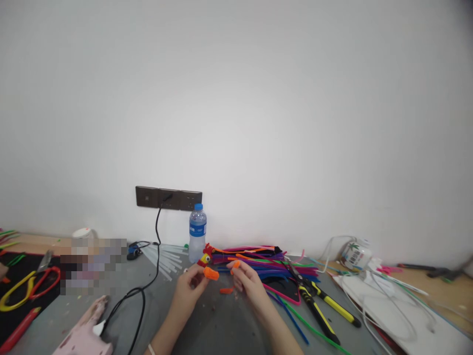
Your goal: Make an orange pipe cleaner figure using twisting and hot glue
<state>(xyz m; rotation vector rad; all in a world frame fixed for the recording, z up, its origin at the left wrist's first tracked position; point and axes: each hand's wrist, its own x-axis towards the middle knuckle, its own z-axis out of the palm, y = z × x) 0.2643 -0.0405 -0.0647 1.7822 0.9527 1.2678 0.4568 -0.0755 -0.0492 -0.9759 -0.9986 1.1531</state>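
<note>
My left hand (190,288) is closed on a small chicken figure (205,257), which seems made of fuzzy pipe cleaner. It has a red comb, a yellow face with a round eye, and an orange part (211,273) at the fingertips. My right hand (249,283), a short way to the right, pinches a small orange pipe-cleaner piece (235,265). Between the hands, another orange piece (226,291) lies on the grey table. A bundle of coloured pipe cleaners (258,257) lies just behind.
A water bottle (197,236) stands against the wall. Black-and-yellow pliers (318,303) lie right of my right arm. At left are a pink glue gun (86,330) with a black cord (143,308), scissors (27,291) and clear sticks (162,259). White cables (365,301) run along the right.
</note>
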